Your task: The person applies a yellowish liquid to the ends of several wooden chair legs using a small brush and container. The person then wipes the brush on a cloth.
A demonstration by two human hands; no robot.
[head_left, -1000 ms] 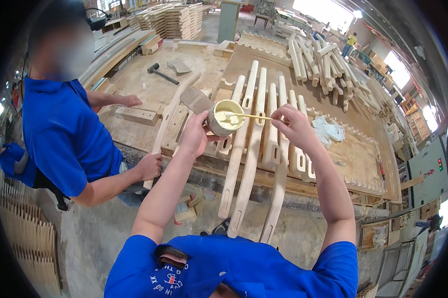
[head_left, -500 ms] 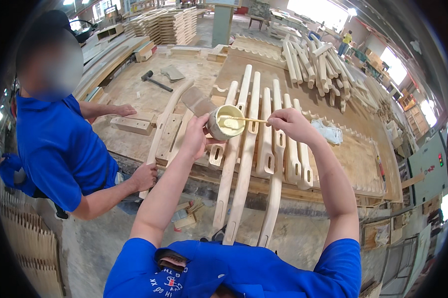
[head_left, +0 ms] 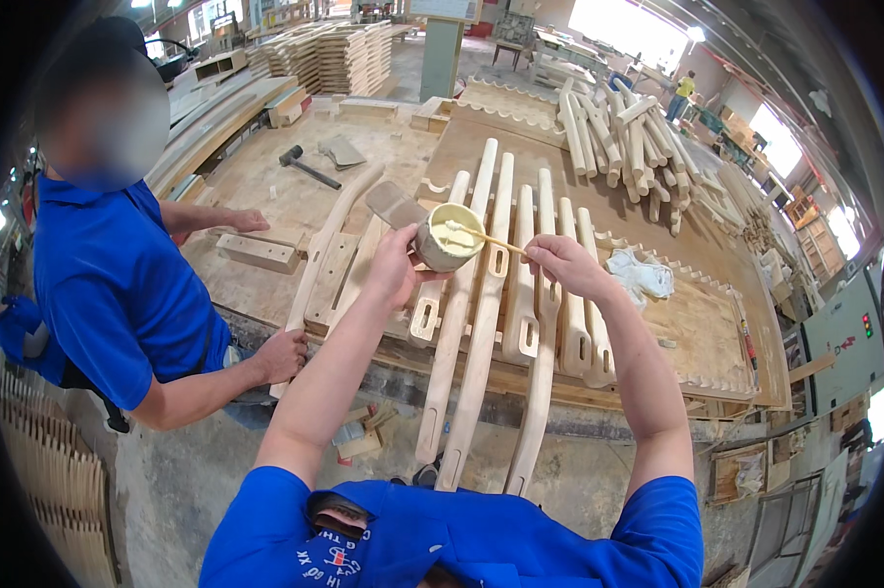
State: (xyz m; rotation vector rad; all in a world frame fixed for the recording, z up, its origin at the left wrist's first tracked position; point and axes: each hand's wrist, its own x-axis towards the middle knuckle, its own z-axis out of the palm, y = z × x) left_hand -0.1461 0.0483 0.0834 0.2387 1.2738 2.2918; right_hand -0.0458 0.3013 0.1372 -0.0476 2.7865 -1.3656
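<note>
I watch through the left fisheye of a head-worn pair, facing down and forward from close above the wearer's blue shirt point(head_left: 520, 539) at six o'clock. Forearms point(head_left: 329, 377) enter from seven and five; the bench point(head_left: 403, 142) spreads near centre, the workshop floor point(head_left: 471, 61) receding toward twelve.

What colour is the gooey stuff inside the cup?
The gooey stuff is pale creamy yellow; it shows best in the head view, inside the cup.

Just one round off-white cup point(head_left: 438, 257), one thin yellowish stick point(head_left: 498, 241), one black hammer point(head_left: 315, 171), seven pale slotted wooden bars point(head_left: 481, 338) lol.
</note>
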